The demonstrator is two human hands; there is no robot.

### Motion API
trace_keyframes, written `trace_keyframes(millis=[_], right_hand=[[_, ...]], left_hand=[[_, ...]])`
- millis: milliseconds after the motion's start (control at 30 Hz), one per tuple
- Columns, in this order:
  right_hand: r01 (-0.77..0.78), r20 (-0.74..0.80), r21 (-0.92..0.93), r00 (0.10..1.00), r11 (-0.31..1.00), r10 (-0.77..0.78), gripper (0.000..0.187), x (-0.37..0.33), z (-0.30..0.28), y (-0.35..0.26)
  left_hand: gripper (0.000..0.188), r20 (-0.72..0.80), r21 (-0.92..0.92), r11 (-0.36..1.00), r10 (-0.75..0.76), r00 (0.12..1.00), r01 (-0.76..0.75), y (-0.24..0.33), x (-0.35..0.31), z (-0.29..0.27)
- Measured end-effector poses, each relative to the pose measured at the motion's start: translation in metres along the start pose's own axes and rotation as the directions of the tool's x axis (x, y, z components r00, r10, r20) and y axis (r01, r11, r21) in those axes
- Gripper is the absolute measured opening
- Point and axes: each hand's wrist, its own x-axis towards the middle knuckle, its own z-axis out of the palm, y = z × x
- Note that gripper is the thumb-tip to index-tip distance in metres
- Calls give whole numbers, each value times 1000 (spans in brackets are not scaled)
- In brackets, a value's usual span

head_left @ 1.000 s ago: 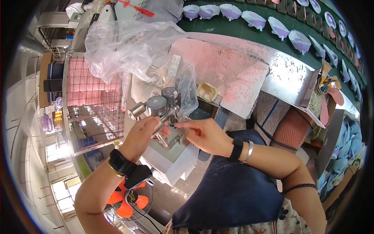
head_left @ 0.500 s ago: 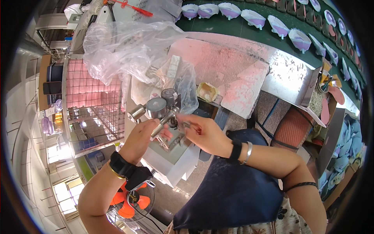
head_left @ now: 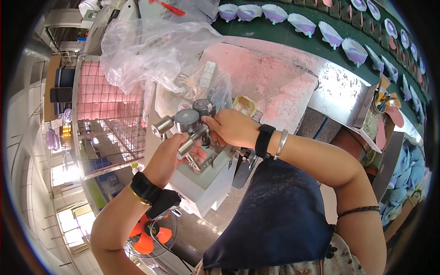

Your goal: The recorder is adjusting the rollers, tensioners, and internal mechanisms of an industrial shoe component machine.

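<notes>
A small bench machine with a round grey metal cap (head_left: pixel 187 121) and several shiny metal cylinders stands before me. My left hand (head_left: pixel 172 149) is around the lower metal cylinder (head_left: pixel 191 143); its thumb shows on one side and its loosely stretched fingers on the other. Part of that hand is hidden behind the cylinder. On the machine's right side, my right hand (head_left: pixel 234 128) has its fingers drawn together against the head beside a dark round knob (head_left: pixel 202 106). What lies between those fingers is hidden.
Clear plastic sheeting (head_left: pixel 142 50) lies behind the machine, beside a pink-dusted board (head_left: pixel 261 68). A yellowish cup (head_left: pixel 245 106) stands to the right. Purple-white shoe-shaped pieces (head_left: pixel 302 24) line a green surface. A wire rack (head_left: pixel 110 114) stands left, an orange fan (head_left: pixel 149 236) below.
My right hand has moved up and forward, from the machine's near right side to its head beside the knob. My left hand stays by the lower cylinder. The view has shifted slightly.
</notes>
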Motion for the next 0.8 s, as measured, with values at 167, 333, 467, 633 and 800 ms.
trace_keyframes(millis=[167, 333, 467, 633, 800], right_hand=[[89, -311, 67, 948, 994, -64, 57, -13, 31, 5], [101, -430, 192, 903, 976, -9, 45, -17, 53, 5], [174, -527, 276, 850, 945, -3, 38, -15, 71, 18], [225, -520, 273, 853, 935, -53, 30, -17, 71, 26], [195, -287, 87, 944, 977, -163, 30, -18, 28, 19]], left_hand=[[41, 10, -3, 1000, 18, 1000, -18, 1, -1, 2], [42, 28, -40, 999, 21, 999, -20, -3, 2, -2], [43, 52, -106, 994, 24, 998, -18, -5, 4, -3], [44, 75, -124, 992, 34, 997, -24, -4, 3, -5], [43, 12, 207, 978, 14, 1000, -17, 6, -1, -7]])
